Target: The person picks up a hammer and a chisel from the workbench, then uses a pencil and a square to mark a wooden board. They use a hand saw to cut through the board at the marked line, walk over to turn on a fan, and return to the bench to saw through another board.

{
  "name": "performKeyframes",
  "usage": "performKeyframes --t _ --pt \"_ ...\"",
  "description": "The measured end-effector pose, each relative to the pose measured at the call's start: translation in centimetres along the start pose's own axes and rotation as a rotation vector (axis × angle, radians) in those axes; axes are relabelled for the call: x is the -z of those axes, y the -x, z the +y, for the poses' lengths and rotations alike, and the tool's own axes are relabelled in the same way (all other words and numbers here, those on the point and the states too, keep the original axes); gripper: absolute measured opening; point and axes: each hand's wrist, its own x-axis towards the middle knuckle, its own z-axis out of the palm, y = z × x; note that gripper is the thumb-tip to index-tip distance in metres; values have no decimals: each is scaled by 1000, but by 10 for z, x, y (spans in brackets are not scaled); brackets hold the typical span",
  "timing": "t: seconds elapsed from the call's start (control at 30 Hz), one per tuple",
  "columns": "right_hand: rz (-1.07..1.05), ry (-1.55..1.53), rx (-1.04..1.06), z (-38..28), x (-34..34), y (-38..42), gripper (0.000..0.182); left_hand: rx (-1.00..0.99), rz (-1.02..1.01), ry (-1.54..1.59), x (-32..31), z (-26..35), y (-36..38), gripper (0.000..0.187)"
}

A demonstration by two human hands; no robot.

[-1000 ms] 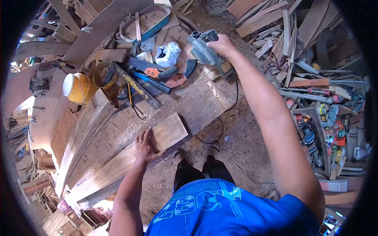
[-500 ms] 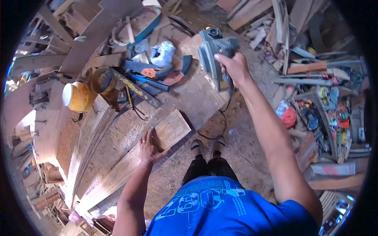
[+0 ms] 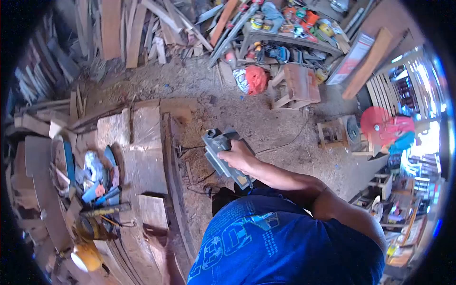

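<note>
Nearest me is the blue shirt (image 3: 280, 228), with a grip working on either side of it. My right grip (image 3: 230, 153) is wrapped around the handle of the gray power planer (image 3: 221, 159) — the tool sits directly beneath those fingers, held out over the dirt floor (image 3: 285, 128), well apart from the board. On the worktop (image 3: 147, 166), my left grip (image 3: 159, 239) lies across the pale board (image 3: 153, 211), fingers partly bent and not closed around anything; the board runs under the palm and out beyond the fingertips.

Past that hand stands a yellow container (image 3: 88, 255) with a white end (its inside is hidden). Beside it is a dull yellow bucket (image 3: 88, 229), its contents too dark to tell. Farther along, a blue-rimmed tray (image 3: 69, 159) holds brownish material, a thin stick lying across it. Near the tray are a white plastic bag (image 3: 94, 164) and an orange-handled saw (image 3: 99, 190).

Farthest off — jars (image 3: 257, 22) crowd a low shelf (image 3: 294, 40), with a wooden stool (image 3: 300, 84) below.
</note>
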Motion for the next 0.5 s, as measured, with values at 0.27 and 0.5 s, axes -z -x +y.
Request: performKeyframes --t 0.27,0.5 --pt "223 -322 -83 32 96 -41 16 -78 22 -90 -56 2 -51 103" --pt "320 -724 -205 54 244 -139 15 -10 -45 -203 -98 140 -275 98"
